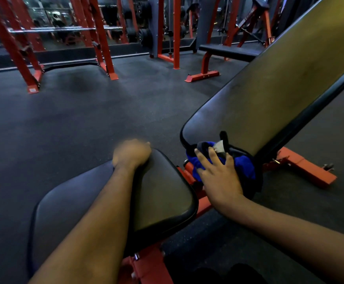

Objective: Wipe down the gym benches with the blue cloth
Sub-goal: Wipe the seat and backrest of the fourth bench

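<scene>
Your right hand [218, 177] lies with spread fingers [203, 158] flat on the blue cloth [243, 167], pressing it more than gripping it, at the lower end of the inclined back pad [269, 95], just where this pad meets the gap before the seat pad [163, 191]. Your left hand [131, 153] rests on the far corner of the seat pad; it is blurred, and it looks closed like a loose fist with nothing in it, but I cannot tell this for certain. The cloth is bunched, and a part of it hangs down into the gap above the orange frame [302, 167]. From here, I think the main risk is that the cloth slips out from under your open palm and falls between the two pads, because no finger is curled around it. The hanging part could also catch on the hinge or on the bolts of the frame when you push upward. A small white tag [219, 146] and a dark strap [224, 140] lie close to your fingertips and may be dragged along. Also, a bunched cloth touches only a narrow strip, so parts of the long back pad could stay unwiped. The flat bench [228, 52] behind is well apart, and whether it has been wiped cannot be seen.
</scene>
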A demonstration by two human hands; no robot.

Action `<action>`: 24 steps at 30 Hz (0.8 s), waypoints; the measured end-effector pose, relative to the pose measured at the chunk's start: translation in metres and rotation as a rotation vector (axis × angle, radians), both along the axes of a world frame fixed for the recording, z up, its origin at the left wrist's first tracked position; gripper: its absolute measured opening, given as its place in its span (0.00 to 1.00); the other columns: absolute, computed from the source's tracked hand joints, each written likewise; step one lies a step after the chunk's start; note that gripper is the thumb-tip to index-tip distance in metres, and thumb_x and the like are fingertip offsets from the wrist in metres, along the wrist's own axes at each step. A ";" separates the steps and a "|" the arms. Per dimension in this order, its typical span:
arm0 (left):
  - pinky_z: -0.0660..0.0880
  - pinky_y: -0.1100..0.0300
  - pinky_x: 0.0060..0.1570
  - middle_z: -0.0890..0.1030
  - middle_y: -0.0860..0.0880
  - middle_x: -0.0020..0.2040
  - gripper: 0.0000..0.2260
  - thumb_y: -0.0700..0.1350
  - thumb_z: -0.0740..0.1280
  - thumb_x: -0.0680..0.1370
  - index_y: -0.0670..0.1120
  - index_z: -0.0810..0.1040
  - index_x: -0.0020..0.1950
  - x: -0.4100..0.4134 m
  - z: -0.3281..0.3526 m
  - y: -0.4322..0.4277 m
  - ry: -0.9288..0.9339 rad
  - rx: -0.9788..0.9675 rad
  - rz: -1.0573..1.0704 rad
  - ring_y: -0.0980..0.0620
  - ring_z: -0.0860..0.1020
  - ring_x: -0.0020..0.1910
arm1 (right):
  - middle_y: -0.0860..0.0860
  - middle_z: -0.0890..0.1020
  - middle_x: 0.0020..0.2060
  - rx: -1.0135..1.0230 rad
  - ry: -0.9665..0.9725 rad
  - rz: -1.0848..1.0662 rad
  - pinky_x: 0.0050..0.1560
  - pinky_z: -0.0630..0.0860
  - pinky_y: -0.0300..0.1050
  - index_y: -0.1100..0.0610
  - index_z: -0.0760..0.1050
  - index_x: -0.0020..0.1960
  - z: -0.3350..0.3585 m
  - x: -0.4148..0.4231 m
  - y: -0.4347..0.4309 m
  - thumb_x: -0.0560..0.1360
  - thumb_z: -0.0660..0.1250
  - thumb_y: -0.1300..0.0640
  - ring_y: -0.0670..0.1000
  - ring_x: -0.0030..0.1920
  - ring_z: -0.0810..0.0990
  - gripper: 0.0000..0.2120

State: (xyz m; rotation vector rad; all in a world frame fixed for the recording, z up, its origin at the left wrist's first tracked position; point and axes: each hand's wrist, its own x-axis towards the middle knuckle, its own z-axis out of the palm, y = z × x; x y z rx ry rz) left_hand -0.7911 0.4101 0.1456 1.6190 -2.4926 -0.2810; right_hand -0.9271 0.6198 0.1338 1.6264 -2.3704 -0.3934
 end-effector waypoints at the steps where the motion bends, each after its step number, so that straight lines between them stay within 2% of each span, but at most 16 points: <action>1: 0.69 0.52 0.48 0.80 0.40 0.56 0.24 0.59 0.54 0.81 0.43 0.79 0.59 0.000 -0.001 0.000 0.000 -0.008 0.001 0.40 0.78 0.54 | 0.51 0.41 0.80 -0.010 -0.001 -0.018 0.70 0.54 0.68 0.50 0.71 0.70 -0.001 0.002 -0.003 0.81 0.62 0.53 0.60 0.79 0.41 0.18; 7: 0.69 0.52 0.47 0.80 0.40 0.56 0.24 0.60 0.54 0.81 0.42 0.79 0.59 -0.002 -0.004 -0.004 -0.002 -0.022 0.002 0.40 0.78 0.54 | 0.50 0.47 0.81 0.005 0.050 0.063 0.70 0.56 0.63 0.51 0.76 0.68 0.005 -0.002 -0.063 0.82 0.57 0.54 0.60 0.78 0.47 0.17; 13: 0.72 0.51 0.52 0.80 0.40 0.58 0.25 0.60 0.54 0.81 0.42 0.78 0.60 -0.001 0.001 -0.002 0.004 0.019 0.018 0.39 0.78 0.55 | 0.49 0.55 0.80 0.067 0.055 0.118 0.70 0.56 0.59 0.52 0.75 0.69 0.026 -0.012 -0.116 0.80 0.60 0.52 0.59 0.78 0.49 0.18; 16: 0.72 0.51 0.52 0.80 0.40 0.56 0.24 0.60 0.54 0.81 0.42 0.78 0.60 -0.001 0.003 0.001 0.013 0.026 0.012 0.40 0.78 0.54 | 0.50 0.57 0.79 0.030 0.037 0.122 0.70 0.56 0.62 0.51 0.77 0.66 0.021 -0.011 -0.094 0.79 0.61 0.53 0.59 0.78 0.50 0.17; 22: 0.71 0.52 0.49 0.80 0.40 0.56 0.23 0.59 0.55 0.81 0.42 0.78 0.58 0.003 0.008 0.009 0.016 0.024 0.001 0.41 0.77 0.51 | 0.49 0.50 0.81 -0.061 -0.086 0.037 0.70 0.56 0.62 0.49 0.76 0.67 0.016 0.002 -0.024 0.79 0.64 0.54 0.58 0.79 0.47 0.17; 24: 0.70 0.52 0.49 0.80 0.40 0.57 0.23 0.59 0.55 0.81 0.42 0.78 0.59 0.004 0.009 0.010 0.019 0.013 -0.004 0.40 0.78 0.54 | 0.48 0.49 0.81 -0.083 -0.092 -0.002 0.71 0.56 0.62 0.47 0.74 0.69 0.011 0.004 0.001 0.79 0.64 0.53 0.57 0.79 0.46 0.18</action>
